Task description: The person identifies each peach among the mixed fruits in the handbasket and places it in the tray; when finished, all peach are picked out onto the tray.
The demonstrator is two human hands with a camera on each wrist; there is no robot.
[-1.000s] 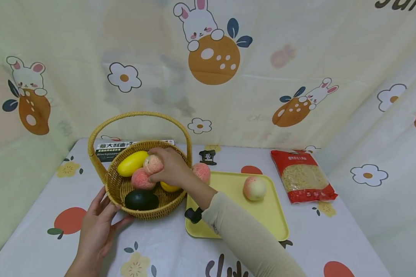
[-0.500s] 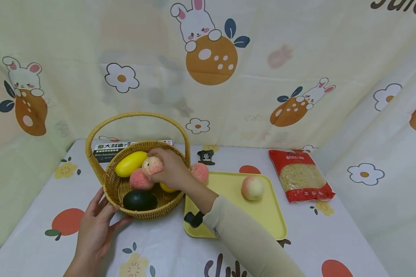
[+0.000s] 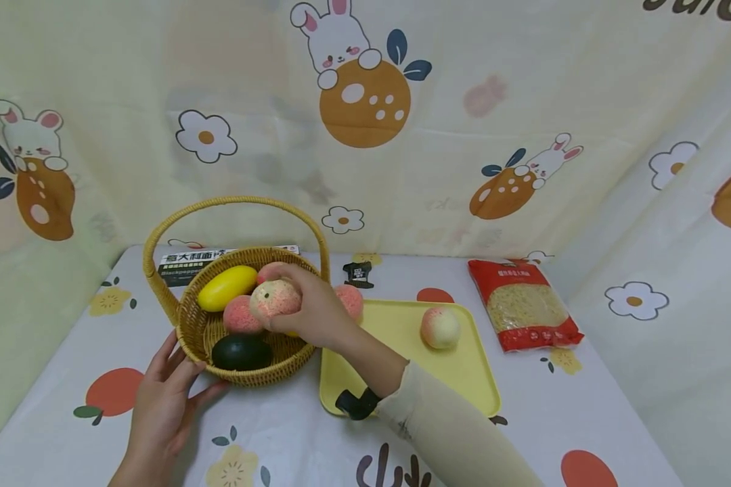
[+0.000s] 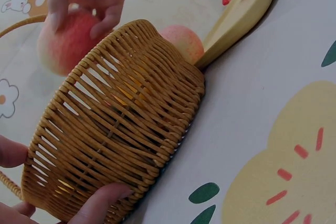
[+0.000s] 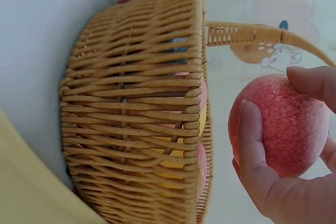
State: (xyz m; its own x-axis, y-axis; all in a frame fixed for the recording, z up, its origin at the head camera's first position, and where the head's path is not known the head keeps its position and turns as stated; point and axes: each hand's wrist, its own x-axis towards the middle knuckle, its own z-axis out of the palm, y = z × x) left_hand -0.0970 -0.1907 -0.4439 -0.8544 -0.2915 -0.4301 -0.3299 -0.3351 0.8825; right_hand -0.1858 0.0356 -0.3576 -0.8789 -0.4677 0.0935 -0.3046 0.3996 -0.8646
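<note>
My right hand (image 3: 317, 308) holds a pink-and-cream peach (image 3: 275, 302) above the wicker basket (image 3: 185, 325); the right wrist view shows thumb and fingers around the peach (image 5: 283, 124), clear of the rim. At the basket's near left side is my left hand (image 3: 164, 399), with spread fingers and thumb resting against the woven wall, as the left wrist view shows the thumb (image 4: 102, 203). Inside the basket lie a pink peach (image 3: 242, 314), another peach (image 3: 272, 270) partly behind the right hand, a yellow oval fruit (image 3: 228, 289) and a dark green oval fruit (image 3: 241, 352). A second yellow fruit is mostly hidden.
A yellow tray (image 3: 475, 379) right of the basket bears a peach (image 3: 440, 328). Another peach (image 3: 349, 302) sits between basket and tray. A red pasta bag (image 3: 526, 304) lies far right; a printed box (image 3: 185, 269) and black packet (image 3: 358, 274) lie behind. The basket handle (image 3: 237, 200) arches overhead.
My right hand has raised the peach out of the basket, towards the camera. Another peach behind it has come into sight. My left hand stays at the basket.
</note>
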